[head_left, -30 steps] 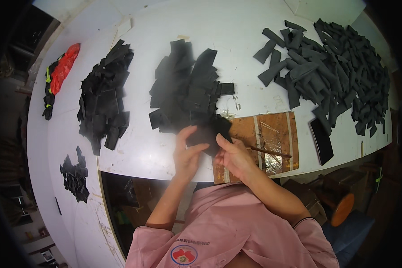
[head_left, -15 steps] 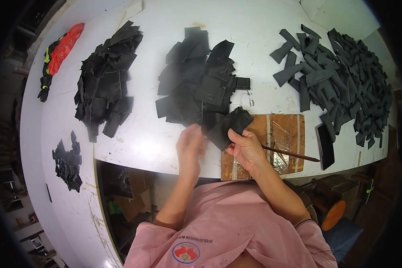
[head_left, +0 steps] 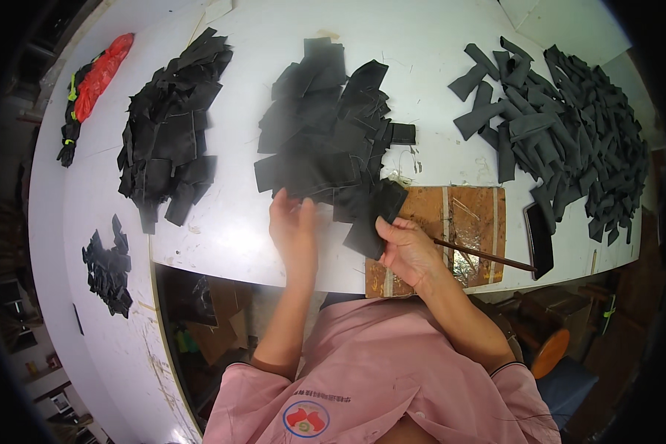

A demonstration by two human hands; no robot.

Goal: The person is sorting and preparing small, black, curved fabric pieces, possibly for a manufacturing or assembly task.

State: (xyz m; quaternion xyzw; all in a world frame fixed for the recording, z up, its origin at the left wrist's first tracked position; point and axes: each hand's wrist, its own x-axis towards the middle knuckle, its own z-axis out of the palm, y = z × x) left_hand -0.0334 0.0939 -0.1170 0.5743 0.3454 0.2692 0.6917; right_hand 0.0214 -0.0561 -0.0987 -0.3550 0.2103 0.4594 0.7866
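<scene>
My right hand [head_left: 409,251] grips a black fabric piece [head_left: 370,229] between thumb and fingers, above the near left corner of a wooden board. A thin brown rod [head_left: 488,255] sticks out to the right from behind that same hand; how it is held there is hidden. My left hand [head_left: 294,229], slightly blurred, has its thumb and fingers apart at the near left edge of the middle pile of black fabric pieces [head_left: 311,126]. Its fingertips meet the edge of a flat piece [head_left: 318,172] on that pile.
Under my right hand lies the taped wooden board [head_left: 488,214], with a black phone [head_left: 540,240] beside it. A large heap of dark folded strips [head_left: 562,133] covers the far right. More black pieces [head_left: 174,133] lie left, a small pile [head_left: 109,270] nearer, and a red plastic bag [head_left: 103,78] beyond.
My left hand has moved left, away from my right hand, to the near edge of the middle pile. The fabric in my right hand has shifted and hangs more upright.
</scene>
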